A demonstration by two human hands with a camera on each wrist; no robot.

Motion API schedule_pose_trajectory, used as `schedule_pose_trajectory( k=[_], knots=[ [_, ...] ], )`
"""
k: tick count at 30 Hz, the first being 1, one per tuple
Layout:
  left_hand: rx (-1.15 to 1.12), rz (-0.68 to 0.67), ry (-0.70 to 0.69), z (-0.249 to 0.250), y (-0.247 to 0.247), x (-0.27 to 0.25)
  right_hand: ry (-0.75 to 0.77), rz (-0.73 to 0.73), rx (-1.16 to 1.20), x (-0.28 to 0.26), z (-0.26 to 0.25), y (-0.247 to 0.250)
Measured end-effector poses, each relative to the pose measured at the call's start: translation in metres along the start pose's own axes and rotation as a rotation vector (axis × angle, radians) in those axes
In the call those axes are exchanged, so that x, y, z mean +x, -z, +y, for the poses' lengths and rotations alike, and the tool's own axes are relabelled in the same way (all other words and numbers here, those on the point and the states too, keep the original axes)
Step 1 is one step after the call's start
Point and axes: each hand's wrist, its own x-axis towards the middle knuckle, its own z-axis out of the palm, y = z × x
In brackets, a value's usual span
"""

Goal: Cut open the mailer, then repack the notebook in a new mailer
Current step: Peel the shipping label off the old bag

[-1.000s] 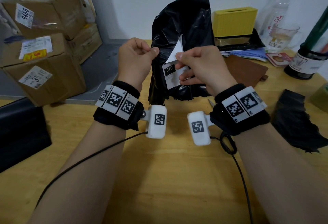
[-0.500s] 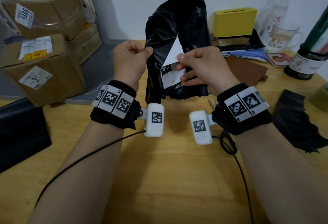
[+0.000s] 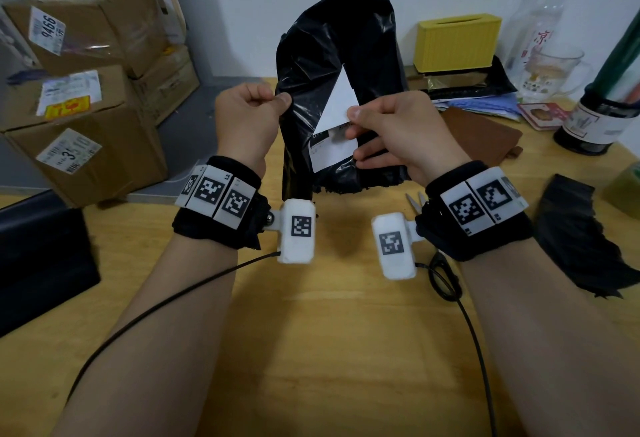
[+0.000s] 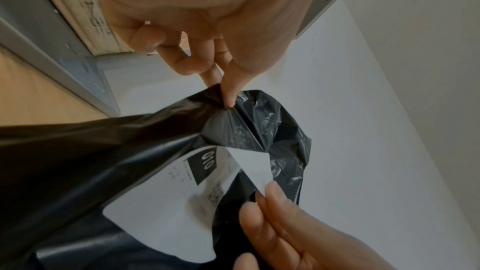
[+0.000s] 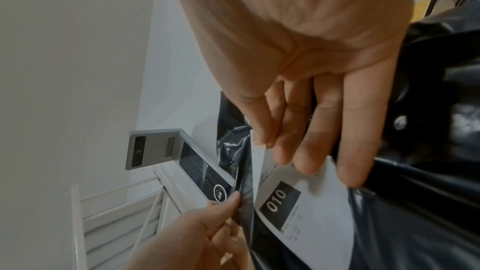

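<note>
I hold a black plastic mailer (image 3: 332,38) upright above the wooden table (image 3: 311,350). My left hand (image 3: 282,102) pinches the mailer's left edge between thumb and forefinger; the left wrist view shows that pinch (image 4: 228,91). My right hand (image 3: 353,114) pinches the peeled-back corner of the white shipping label (image 3: 332,114) stuck on the mailer's front, with its other fingers against the plastic. The label (image 5: 311,213) bears a black "010" block. A brown notebook (image 3: 481,135) lies on the table behind my right hand. Scissors (image 3: 415,201) peek out under my right wrist.
Cardboard boxes (image 3: 86,107) are stacked at the left, and a black box (image 3: 38,256) sits at the near left. A yellow box (image 3: 457,41), a glass mug (image 3: 550,73) and a dark bottle (image 3: 602,118) line the back right. Torn black plastic (image 3: 575,239) lies at the right.
My right hand has pulled the label's corner further off the mailer, so the white peeled triangle is larger. My left hand has shifted a little left, still pinching the edge.
</note>
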Motion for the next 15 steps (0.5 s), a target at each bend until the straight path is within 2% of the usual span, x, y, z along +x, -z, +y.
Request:
schedule_pose_trajectory(
  k=[15],
  knots=[
    [0.024, 0.002, 0.052, -0.011, 0.001, 0.002, -0.026, -0.015, -0.084, 0.001, 0.004, 0.001]
  ],
)
